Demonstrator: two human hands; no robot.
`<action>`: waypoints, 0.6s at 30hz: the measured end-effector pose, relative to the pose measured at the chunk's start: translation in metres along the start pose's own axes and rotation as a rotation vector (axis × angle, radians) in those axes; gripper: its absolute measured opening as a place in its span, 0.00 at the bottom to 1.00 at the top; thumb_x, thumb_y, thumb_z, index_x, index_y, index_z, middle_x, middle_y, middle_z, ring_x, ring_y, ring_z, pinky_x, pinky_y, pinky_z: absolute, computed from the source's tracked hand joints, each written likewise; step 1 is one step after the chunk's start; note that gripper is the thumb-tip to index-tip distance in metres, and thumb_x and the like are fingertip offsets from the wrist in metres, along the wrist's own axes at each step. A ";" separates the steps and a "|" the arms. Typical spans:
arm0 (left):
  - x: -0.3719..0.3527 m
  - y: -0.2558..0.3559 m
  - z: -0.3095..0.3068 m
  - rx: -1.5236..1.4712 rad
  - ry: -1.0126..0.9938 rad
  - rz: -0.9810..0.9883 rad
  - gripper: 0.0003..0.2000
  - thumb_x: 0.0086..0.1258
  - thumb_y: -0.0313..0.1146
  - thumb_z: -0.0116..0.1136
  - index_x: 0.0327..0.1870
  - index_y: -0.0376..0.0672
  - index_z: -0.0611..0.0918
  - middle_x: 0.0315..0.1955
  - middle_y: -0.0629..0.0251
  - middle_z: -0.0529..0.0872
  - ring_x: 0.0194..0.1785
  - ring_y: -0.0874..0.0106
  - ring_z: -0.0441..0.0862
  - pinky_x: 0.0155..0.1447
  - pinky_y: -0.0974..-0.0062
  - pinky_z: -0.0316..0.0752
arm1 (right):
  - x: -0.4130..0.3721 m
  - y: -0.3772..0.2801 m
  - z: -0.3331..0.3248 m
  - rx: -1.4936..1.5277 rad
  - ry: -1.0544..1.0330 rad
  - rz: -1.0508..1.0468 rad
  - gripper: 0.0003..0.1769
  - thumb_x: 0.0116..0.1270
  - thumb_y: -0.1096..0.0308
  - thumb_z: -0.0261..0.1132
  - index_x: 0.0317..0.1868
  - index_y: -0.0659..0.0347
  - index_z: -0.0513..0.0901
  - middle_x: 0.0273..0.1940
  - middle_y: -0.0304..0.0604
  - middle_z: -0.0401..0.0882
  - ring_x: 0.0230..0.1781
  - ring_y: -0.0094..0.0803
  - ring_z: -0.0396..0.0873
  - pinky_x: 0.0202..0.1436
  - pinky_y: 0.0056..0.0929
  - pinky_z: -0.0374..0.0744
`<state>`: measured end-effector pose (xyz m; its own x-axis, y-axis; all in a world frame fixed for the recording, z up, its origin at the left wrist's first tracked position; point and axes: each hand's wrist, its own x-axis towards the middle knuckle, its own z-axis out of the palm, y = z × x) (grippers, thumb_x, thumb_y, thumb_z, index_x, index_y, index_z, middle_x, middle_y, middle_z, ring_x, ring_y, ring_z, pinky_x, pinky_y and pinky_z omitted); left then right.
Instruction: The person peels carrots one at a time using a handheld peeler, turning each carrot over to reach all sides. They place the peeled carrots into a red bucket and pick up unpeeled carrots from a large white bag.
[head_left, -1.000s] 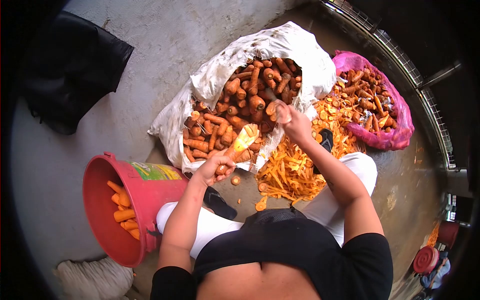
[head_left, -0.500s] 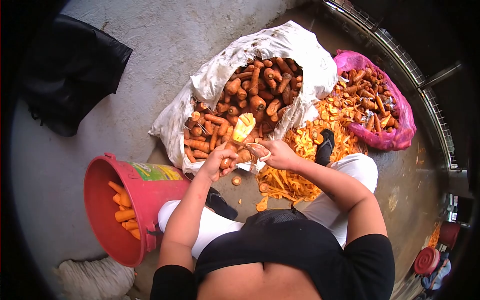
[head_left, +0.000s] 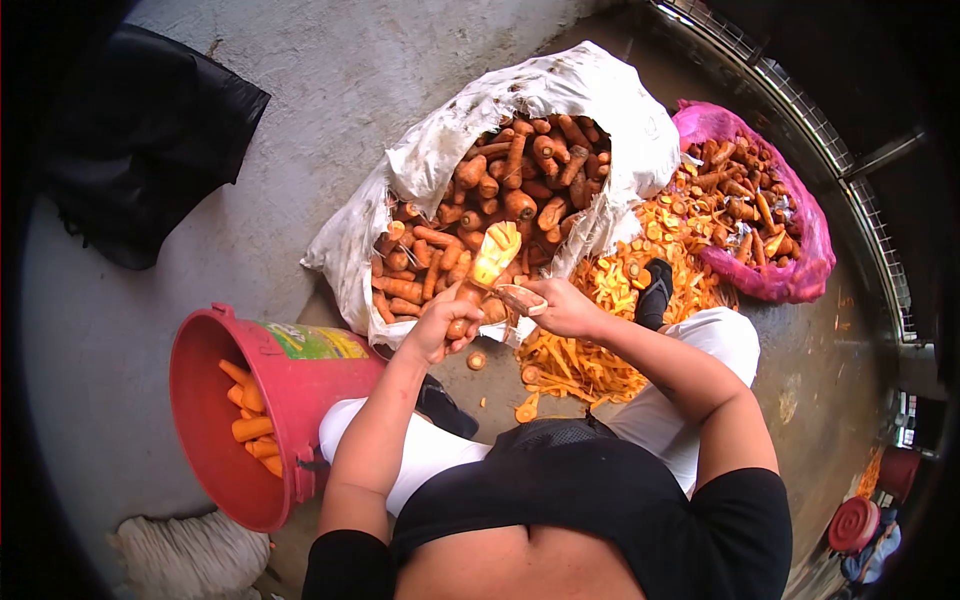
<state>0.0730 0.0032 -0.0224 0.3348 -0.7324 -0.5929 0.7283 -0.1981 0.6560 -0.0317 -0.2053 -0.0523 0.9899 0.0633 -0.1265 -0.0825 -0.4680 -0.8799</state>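
My left hand (head_left: 445, 328) is closed around the near end of a thick carrot (head_left: 497, 252). The far end of that carrot is peeled and bright yellow-orange, while the part by my fingers keeps its dull skin. My right hand (head_left: 563, 306) grips a peeler (head_left: 522, 299) with a pale looped frame, held against or very close to the carrot's side. Its blade is too small to make out. Beyond both hands lies an open white sack (head_left: 405, 160) full of unpeeled carrots (head_left: 520, 205).
Orange peelings (head_left: 575, 365) heap on the floor by my sandalled foot (head_left: 655, 290). A pink sack (head_left: 815, 235) of carrot pieces stands at right. On the left, a tilted red bucket (head_left: 200, 480) contains peeled carrots (head_left: 252, 428). Black sheeting (head_left: 150, 140) lies farther off.
Both hands keep their hold on the carrot and the peeler, with the peeler slightly shifted along the carrot. The whole view has moved a little.
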 end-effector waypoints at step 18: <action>0.003 -0.004 -0.004 -0.077 -0.016 -0.042 0.18 0.61 0.26 0.52 0.54 0.40 0.70 0.17 0.66 0.74 0.09 0.80 0.64 0.11 0.85 0.55 | 0.003 0.003 -0.008 -0.515 0.173 0.006 0.27 0.69 0.41 0.55 0.31 0.58 0.79 0.20 0.54 0.79 0.24 0.52 0.80 0.27 0.49 0.75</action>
<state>0.0732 0.0043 -0.0290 0.2937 -0.7345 -0.6117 0.7856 -0.1790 0.5923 -0.0285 -0.2135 -0.0522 0.9977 -0.0659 -0.0155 -0.0639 -0.8423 -0.5352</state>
